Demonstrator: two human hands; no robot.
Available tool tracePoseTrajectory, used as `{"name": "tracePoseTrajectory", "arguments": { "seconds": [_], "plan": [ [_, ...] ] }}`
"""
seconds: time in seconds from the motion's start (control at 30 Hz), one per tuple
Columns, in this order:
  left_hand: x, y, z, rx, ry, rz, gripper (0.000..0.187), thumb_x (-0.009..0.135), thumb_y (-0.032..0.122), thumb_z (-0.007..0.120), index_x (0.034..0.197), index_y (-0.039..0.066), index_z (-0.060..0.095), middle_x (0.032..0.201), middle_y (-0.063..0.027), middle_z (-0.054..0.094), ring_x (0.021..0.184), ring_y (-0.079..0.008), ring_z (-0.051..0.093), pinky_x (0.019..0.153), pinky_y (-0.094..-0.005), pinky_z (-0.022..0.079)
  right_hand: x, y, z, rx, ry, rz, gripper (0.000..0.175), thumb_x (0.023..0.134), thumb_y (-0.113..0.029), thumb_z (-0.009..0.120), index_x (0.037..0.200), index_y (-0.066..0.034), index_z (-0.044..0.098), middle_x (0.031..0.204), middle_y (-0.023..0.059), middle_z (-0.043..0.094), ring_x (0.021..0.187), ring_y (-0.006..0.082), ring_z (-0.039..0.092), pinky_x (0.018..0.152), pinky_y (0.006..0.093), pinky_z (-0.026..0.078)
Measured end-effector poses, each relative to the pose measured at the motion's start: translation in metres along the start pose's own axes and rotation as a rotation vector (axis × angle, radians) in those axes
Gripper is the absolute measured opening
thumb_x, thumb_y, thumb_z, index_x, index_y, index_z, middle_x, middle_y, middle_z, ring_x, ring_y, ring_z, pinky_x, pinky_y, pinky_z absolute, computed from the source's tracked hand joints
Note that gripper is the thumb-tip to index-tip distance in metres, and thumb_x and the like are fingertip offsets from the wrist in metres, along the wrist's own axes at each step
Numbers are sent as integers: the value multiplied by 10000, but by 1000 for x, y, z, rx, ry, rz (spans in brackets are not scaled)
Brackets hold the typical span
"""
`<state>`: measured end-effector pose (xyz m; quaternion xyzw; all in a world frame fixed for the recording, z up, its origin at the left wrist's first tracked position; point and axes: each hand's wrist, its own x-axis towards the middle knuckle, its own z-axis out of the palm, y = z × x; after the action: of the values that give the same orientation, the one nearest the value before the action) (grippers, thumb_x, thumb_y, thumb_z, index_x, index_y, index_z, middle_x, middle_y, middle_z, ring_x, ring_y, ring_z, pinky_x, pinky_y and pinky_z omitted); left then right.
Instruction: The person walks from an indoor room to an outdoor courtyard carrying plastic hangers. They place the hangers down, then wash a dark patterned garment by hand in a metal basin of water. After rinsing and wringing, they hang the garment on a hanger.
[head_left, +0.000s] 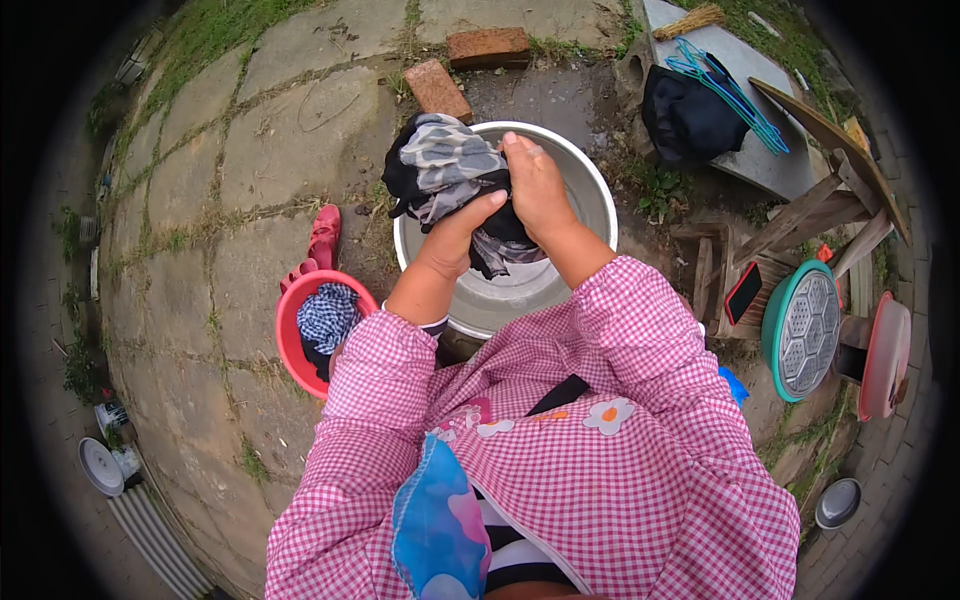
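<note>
A bunched cloth garment (452, 159), black with a grey and white pattern, is gripped between both hands. My left hand (457, 229) holds it from below and the near side, thumb pointing up to the right. My right hand (534, 180) presses on its right side, fingers mostly hidden behind the fabric. The garment hangs above a round metal basin (589, 217), and a loose fold droops toward the basin's inside. Its grey floor shows beneath the cloth. To the left stands a red plastic bucket (289, 341) with a blue and white checked cloth (328, 316) and dark fabric in it.
Two bricks (489, 48) lie beyond the basin. Pink sandals (325, 236) sit behind the bucket. At right, a stone slab (772, 176) bears dark cloth (690, 112) and blue hangers (727, 94). Nearer are a wooden stool (720, 262), a phone (743, 293) and a green basin (772, 330).
</note>
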<state>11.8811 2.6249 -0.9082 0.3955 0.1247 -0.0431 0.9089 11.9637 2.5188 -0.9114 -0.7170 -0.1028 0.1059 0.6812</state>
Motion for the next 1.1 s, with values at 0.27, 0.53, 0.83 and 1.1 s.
{"name": "tracePoseTrajectory", "arguments": {
  "seconds": [0.27,0.53,0.83,1.1],
  "plan": [
    [4,26,-2,-2,42,45,352,878,156,669,1209,51,610,1148,-44,644,1029,-163,614,906,-314,483,26,10,25,23,-36,-134,485,1007,-359,383,961,62,620,904,230,648,837,359,591,796,388,451],
    [3,27,-12,-29,134,67,315,863,188,661,1143,44,662,1082,-67,682,969,-190,646,875,-323,507,8,-8,-20,183,-56,93,360,1028,-378,447,1082,-44,571,953,9,560,920,109,518,872,242,405],
    [6,46,-16,-8,-9,115,309,836,119,717,1128,53,641,1045,-43,671,899,-162,657,802,-304,537,-18,-27,-17,23,-410,52,649,929,-437,604,1407,-67,367,1337,204,495,1193,269,530,970,365,447],
    [10,51,-9,-54,52,62,327,874,142,661,1174,28,599,1083,-79,658,956,-202,658,846,-332,542,-10,-36,-16,-86,-470,18,1001,671,-481,825,1425,-34,341,1356,218,448,1264,339,473,1031,383,412]
  ]
}}
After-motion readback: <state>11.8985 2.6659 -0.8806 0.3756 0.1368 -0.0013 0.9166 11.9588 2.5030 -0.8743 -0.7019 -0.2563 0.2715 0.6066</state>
